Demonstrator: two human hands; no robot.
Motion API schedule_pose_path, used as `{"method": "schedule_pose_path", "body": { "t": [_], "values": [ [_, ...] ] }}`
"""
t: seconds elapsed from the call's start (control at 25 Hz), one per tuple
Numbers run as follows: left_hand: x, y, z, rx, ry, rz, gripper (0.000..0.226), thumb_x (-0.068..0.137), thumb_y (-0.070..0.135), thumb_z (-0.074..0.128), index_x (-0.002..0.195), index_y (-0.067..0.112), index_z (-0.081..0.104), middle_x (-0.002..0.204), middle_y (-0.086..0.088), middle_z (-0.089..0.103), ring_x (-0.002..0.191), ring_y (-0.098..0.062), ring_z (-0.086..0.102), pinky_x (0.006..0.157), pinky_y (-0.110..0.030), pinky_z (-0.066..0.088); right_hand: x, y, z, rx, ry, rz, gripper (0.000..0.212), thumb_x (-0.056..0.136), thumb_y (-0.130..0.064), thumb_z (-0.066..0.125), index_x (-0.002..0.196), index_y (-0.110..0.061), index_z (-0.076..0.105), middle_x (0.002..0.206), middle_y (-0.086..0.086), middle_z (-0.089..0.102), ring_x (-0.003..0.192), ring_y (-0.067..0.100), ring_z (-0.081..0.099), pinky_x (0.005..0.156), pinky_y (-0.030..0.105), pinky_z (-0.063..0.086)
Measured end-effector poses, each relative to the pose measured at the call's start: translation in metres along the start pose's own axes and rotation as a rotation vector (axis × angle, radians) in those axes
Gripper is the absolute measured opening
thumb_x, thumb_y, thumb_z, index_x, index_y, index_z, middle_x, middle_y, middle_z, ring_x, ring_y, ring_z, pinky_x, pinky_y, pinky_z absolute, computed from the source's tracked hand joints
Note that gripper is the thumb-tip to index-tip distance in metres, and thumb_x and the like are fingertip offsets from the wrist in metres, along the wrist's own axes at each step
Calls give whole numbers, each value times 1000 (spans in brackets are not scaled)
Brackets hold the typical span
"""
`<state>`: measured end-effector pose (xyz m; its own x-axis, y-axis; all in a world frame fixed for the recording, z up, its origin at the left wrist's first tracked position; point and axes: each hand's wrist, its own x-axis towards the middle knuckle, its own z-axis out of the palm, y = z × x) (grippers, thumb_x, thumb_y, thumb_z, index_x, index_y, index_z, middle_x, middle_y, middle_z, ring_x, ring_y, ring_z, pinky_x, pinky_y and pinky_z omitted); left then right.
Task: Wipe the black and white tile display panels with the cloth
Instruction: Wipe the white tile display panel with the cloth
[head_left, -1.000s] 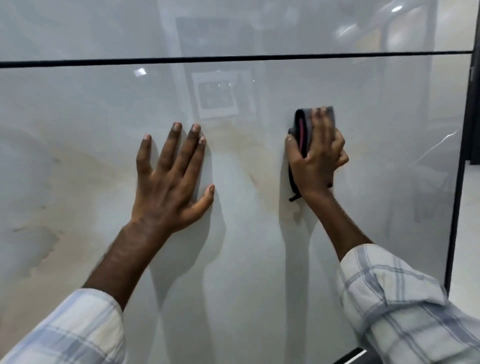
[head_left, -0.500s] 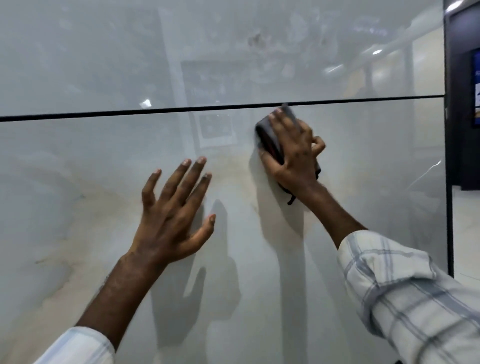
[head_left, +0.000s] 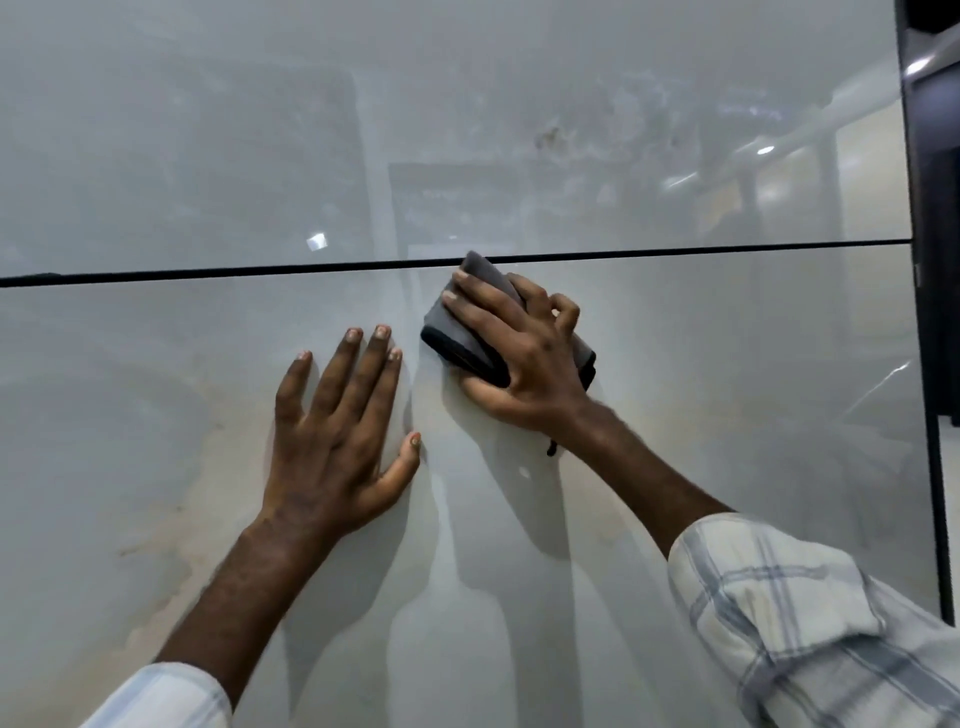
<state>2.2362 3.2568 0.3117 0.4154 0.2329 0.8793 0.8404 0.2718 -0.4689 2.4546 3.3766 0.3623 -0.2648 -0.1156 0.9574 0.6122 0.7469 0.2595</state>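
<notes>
right hand covers most of cloth.

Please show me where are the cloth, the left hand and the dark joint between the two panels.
cloth (head_left: 454, 332): head view, the grey fold on its uncovered left side.
left hand (head_left: 332, 431): head view, the back of the hand.
dark joint (head_left: 208, 273): head view, the line left of the cloth.

A dark post runs down the right edge. Low down beyond it shows a pale strip of the room; what it is cannot be told. Glossy panels fill the rest like a wall and mirror the room dimly: a ceiling lamp, a small square glint and a beige wall.
</notes>
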Motion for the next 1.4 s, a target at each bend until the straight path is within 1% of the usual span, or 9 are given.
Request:
{"method": "schedule_pose_path", "body": {
  "t": [0.08, 0.2, 0.28, 0.56, 0.76, 0.92, 1.0, 1.2, 1.4],
  "values": [
    [1, 0, -1, -9, 3, 1, 78, 98, 46, 48, 160, 2, 32, 171, -15, 22, 159, -33, 21, 122, -63, 25, 0, 15, -3, 92, 125, 98, 67, 82, -46, 69, 146, -29, 60, 159, -11, 46, 144, 24, 45, 104, 52, 32],
    [-8, 3, 0, -45, -13, 11, 80, 97, 46, 50, 160, 1, 31, 171, -17, 22, 158, -36, 20, 123, -64, 22, 5, 33, -1, 171, 342, 759, 65, 83, -54, 67, 144, -36, 57, 158, -20, 45, 144, 19, 40, 111, 44, 24],
    [-15, 5, -1, -71, -23, 24, 81, 95, 46, 52, 159, 0, 33, 170, -18, 23, 158, -37, 21, 123, -66, 22, 16, 16, 3, 179, 358, 901, 66, 82, -57, 63, 144, -37, 58, 159, -21, 45, 144, 20, 37, 109, 40, 19],
    [-56, -18, -20, -32, -44, 90, 68, 93, 45, 53, 151, 9, 53, 168, -14, 32, 157, -34, 27, 119, -73, 16, 5, -46, 21, 2, 76, -125, 70, 79, -42, 78, 145, -28, 61, 158, -7, 50, 144, 28, 45, 99, 46, 26],
    [-81, -23, -16, -11, -68, 60, 76, 93, 46, 53, 158, 11, 41, 169, -14, 28, 157, -36, 25, 119, -74, 18, 36, -56, 21, 66, 272, 539, 63, 84, -51, 64, 145, -35, 61, 157, -17, 49, 139, 24, 44, 104, 47, 27],
    [-80, -21, -17, -36, -51, 50, 74, 95, 47, 53, 158, 10, 41, 169, -15, 27, 157, -36, 24, 119, -75, 19, 19, -81, 29, -21, 92, -242, 64, 86, -46, 69, 145, -22, 62, 156, -3, 53, 140, 33, 48, 97, 56, 35],
    [-80, -23, -17, -44, -59, 44, 75, 95, 47, 53, 159, 10, 39, 170, -15, 26, 157, -36, 24, 120, -74, 17, 20, -53, 21, -75, 51, -312, 64, 88, -45, 72, 147, -24, 60, 158, -4, 51, 141, 30, 47, 98, 56, 33],
    [-81, -21, -16, -52, -58, 48, 75, 97, 46, 52, 160, 9, 37, 170, -15, 25, 157, -36, 23, 121, -73, 14, 10, -39, 18, 12, 256, 597, 66, 91, -55, 62, 153, -35, 50, 162, -15, 43, 143, 24, 41, 109, 50, 28],
    [-105, -12, -17, -88, -64, 37, 74, 96, 43, 54, 158, 4, 40, 169, -17, 25, 157, -39, 22, 123, -69, 15, -88, -96, 33, -49, 39, -164, 71, 87, -45, 66, 152, -19, 54, 160, 3, 48, 143, 39, 45, 100, 58, 34]
  ]
}}
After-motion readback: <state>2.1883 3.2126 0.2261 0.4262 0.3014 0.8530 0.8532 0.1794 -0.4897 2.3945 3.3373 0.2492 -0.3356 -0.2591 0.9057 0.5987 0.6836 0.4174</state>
